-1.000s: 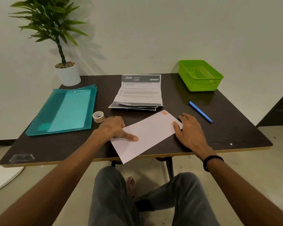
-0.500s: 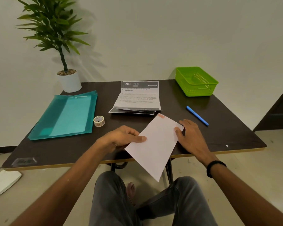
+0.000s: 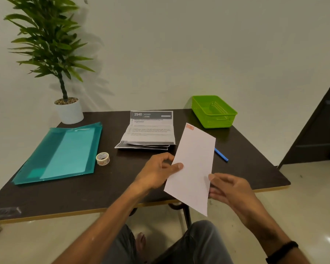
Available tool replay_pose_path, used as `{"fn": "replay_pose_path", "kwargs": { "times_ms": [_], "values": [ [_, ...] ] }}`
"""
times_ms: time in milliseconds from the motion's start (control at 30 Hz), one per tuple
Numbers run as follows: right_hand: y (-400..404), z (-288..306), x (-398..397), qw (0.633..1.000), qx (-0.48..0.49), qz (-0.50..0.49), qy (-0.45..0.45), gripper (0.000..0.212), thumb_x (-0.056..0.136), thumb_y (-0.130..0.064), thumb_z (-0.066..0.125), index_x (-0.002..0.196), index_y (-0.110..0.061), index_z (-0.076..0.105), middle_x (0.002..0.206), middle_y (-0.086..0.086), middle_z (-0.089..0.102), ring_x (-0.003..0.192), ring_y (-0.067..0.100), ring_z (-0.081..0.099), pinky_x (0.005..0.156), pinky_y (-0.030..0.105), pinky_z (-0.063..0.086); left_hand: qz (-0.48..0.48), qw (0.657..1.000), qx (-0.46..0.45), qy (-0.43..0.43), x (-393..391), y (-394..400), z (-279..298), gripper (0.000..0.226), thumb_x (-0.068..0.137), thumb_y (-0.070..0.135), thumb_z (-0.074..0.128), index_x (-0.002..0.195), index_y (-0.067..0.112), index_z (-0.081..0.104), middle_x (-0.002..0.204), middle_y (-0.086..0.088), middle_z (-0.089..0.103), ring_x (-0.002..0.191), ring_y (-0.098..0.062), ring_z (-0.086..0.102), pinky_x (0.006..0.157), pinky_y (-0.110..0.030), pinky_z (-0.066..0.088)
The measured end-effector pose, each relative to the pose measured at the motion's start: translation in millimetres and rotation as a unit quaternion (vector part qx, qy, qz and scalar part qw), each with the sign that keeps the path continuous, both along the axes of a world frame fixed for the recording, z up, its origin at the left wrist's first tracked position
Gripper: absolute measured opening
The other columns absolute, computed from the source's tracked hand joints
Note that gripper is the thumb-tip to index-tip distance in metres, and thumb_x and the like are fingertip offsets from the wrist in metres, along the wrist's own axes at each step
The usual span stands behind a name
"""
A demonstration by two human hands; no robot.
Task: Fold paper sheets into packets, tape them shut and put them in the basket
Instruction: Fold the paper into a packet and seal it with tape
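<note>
Paper packet (image 3: pixel 193 168), flat white oblong, left hand (image 3: pixel 156 173) pinches.

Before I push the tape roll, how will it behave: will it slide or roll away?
The tape roll seems to lie on its flat side on the table, so a push would probably slide it rather than roll it. It is small, so likely light. If tipped onto its edge, it could roll off.

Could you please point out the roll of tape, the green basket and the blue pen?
Clear roll of tape (image 3: pixel 102 158), head view, on its outer band.
Green plastic basket (image 3: pixel 220 121), head view, on its near wall.
Blue pen (image 3: pixel 221 155), head view, on its visible barrel.
</note>
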State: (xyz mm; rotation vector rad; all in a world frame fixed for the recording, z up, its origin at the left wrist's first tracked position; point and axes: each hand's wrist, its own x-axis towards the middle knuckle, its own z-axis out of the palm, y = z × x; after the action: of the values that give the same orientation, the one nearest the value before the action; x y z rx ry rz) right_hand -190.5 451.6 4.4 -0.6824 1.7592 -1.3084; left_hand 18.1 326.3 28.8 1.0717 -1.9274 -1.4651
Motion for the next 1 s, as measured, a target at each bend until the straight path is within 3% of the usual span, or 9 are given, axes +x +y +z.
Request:
{"fn": "replay_pose_path", "kwargs": {
  "times_ms": [167,333,400,500,600,800,933,1000],
  "values": [
    [18,9,0,0.996,0.023,0.081,-0.024,0.035,0.082,-0.022,0.085,0.112,-0.011,0.072,0.090,0.001,0.081,0.085,0.027,0.079,0.073,0.037,0.064,0.041,0.997,-0.048,0.044,-24,2,2,0.025,0.096,0.038,0.070,0.116,0.025,0.064,0.108,0.006,0.076,0.096,-0.013,0.075,0.088,-0.043,0.063],
    [15,24,-16,0.999,0.005,0.036,0.009,0.023,0.086,-0.009,0.080,0.108,-0.008,0.072,0.094,0.005,0.080,0.083,0.027,0.079,0.068,0.035,0.064,0.030,0.997,-0.036,0.058,-44,-6,7,0.031,0.097,0.036,0.068,0.125,0.029,0.057,0.112,0.008,0.073,0.100,-0.011,0.073,0.091,-0.044,0.062],
    [9,29,-29,0.999,-0.007,0.005,0.044,0.022,0.088,-0.008,0.078,0.108,-0.010,0.070,0.101,0.007,0.078,0.087,0.028,0.078,0.067,0.033,0.064,-0.012,0.999,-0.017,0.031,-52,-13,8,0.045,0.095,0.032,0.072,0.134,0.032,0.050,0.113,0.008,0.073,0.100,-0.010,0.073,0.090,-0.040,0.062],
    [-9,36,-57,0.996,-0.016,-0.026,0.081,0.022,0.089,-0.007,0.076,0.109,-0.013,0.069,0.108,0.007,0.075,0.095,0.027,0.076,0.071,0.034,0.065,-0.093,0.994,0.047,0.017,-68,-22,11,0.076,0.092,0.017,0.077,0.148,0.038,0.031,0.109,-0.003,0.076,0.092,-0.017,0.077,0.075,-0.032,0.063],
    [-32,42,-90,0.995,-0.010,-0.046,0.090,0.025,0.090,-0.006,0.076,0.112,-0.013,0.068,0.110,0.007,0.074,0.096,0.027,0.075,0.074,0.036,0.065,-0.117,0.989,0.086,0.036,-94,-36,14,0.092,0.091,0.008,0.076,0.155,0.043,0.020,0.104,-0.013,0.077,0.088,-0.025,0.078,0.077,-0.036,0.063],
    [-97,67,-153,0.992,0.004,-0.072,0.102,0.028,0.090,-0.002,0.075,0.117,-0.006,0.068,0.112,0.009,0.070,0.100,0.029,0.072,0.077,0.039,0.066,-0.058,0.991,0.091,0.083,-165,-92,27,0.086,0.089,0.002,0.076,0.155,0.034,0.030,0.100,-0.012,0.078,0.085,-0.025,0.079,0.084,-0.044,0.064],
    [-148,88,-186,0.992,0.001,-0.066,0.106,0.016,0.093,0.005,0.069,0.106,-0.004,0.068,0.106,0.011,0.070,0.093,0.026,0.072,0.060,0.023,0.063,-0.034,0.989,0.094,0.106,-208,-138,30,0.084,0.090,0.000,0.075,0.156,0.027,0.032,0.100,-0.014,0.078,0.084,-0.024,0.079,0.084,-0.041,0.064],
    [-173,91,-201,0.992,0.009,-0.057,0.111,0.015,0.094,0.006,0.067,0.098,-0.008,0.068,0.108,0.011,0.070,0.095,0.027,0.072,0.059,0.022,0.062,-0.019,0.989,0.096,0.107,-225,-161,30,0.082,0.090,0.000,0.075,0.156,0.024,0.032,0.101,-0.015,0.077,0.084,-0.024,0.079,0.083,-0.039,0.064]
  ]
}}
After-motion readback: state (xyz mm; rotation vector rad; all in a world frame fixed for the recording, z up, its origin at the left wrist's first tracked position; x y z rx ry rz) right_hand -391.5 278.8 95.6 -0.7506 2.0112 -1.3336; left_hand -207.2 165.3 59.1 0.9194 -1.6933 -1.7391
